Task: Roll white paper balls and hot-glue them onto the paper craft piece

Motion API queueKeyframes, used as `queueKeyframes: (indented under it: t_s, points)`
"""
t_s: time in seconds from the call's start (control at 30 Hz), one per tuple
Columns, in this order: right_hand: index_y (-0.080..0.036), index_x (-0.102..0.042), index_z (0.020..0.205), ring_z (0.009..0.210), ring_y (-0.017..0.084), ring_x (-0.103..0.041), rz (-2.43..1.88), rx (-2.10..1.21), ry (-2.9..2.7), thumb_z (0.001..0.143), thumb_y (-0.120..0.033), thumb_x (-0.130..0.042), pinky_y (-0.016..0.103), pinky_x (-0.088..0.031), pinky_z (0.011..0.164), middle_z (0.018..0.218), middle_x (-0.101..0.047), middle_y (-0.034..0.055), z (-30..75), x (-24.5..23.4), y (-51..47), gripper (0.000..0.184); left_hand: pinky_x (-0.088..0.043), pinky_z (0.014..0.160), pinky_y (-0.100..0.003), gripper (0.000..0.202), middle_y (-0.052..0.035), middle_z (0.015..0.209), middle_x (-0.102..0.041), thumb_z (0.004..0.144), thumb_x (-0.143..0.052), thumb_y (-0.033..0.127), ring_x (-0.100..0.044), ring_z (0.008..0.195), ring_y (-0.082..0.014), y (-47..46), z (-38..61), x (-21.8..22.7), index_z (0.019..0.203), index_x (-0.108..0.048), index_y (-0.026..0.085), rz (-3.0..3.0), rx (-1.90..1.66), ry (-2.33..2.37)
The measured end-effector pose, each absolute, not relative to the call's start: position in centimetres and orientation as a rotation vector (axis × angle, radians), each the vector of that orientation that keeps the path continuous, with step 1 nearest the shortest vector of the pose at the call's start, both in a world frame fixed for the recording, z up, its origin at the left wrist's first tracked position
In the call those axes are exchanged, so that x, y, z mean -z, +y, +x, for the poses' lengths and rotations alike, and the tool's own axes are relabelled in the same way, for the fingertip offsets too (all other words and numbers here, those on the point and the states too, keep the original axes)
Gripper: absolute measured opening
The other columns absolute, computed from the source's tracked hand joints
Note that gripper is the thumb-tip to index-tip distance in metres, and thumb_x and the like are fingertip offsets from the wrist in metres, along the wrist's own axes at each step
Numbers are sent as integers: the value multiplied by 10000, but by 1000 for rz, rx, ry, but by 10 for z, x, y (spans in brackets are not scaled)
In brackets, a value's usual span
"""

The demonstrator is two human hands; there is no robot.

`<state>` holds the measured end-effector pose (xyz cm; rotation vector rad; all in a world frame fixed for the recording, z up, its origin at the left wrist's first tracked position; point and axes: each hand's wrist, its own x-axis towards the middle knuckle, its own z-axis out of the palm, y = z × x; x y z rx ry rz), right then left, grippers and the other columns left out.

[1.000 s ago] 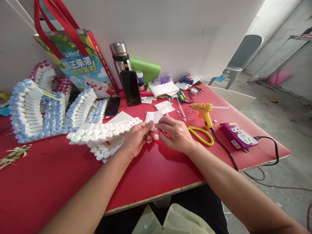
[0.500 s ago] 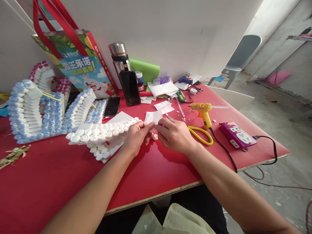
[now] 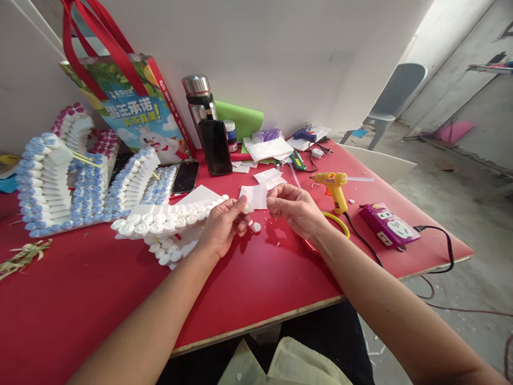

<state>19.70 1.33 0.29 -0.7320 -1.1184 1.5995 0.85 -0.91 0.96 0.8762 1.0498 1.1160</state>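
Observation:
A small white paper strip [image 3: 258, 197] stretches between my hands above the red table. My left hand [image 3: 225, 224] is closed on its left end, thumb on top, with a whitish bunched part partly hidden under the fingers. My right hand [image 3: 295, 209] is closed in a pinch, its fingertips meeting the strip's right edge. Below them, a small white rolled piece [image 3: 255, 227] lies on the table. Left of my left hand stands a white model covered with rolled paper roses [image 3: 156, 227].
Blue-and-white models [image 3: 44, 187] stand left, before a gift bag [image 3: 136, 117]. A thermos [image 3: 198, 101] and upright phone [image 3: 215, 148] are behind. To the right are a yellow glue gun [image 3: 335, 190] and purple power strip [image 3: 388, 224], with cords over the table edge [image 3: 436, 263].
My right hand has shifted right and turned, widening the gap to my left hand. More of the strip and the white rolled piece below now show. My left hand stays nearly in place.

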Motion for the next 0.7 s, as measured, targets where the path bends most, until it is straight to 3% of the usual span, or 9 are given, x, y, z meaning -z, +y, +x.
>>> queueKeyframes:
  t_s: [0.33,0.6,0.7]
  points:
    - [-173,-654,624,549,118,-585,-732,-1517,-1145,655,-286,-894,287,-473,607,589,-654,-11,196,-3,12,267,-352,408,-187,433,11,588,-565,779,-767,532,-438,428,-56,-9,9,-10,707,-583,146,888,-1121,1018]
    - [-159,-759,856,730,138,-674,-625,-1696,-1069,771,-350,-824,307,-533,759,812,-728,39,199,2,17,219,-370,419,-189,447,3,616,-576,770,-766,555,-451,442,-57,-10,8,-8,726,-596,144,907,-1113,984]
    - [-162,-763,858,697,128,-653,-669,-1673,-1100,769,-358,-823,292,-513,722,795,-719,34,199,1,17,224,-377,426,-193,444,-4,627,-582,775,-760,559,-461,451,-62,-10,8,-8,737,-608,143,916,-1116,963]
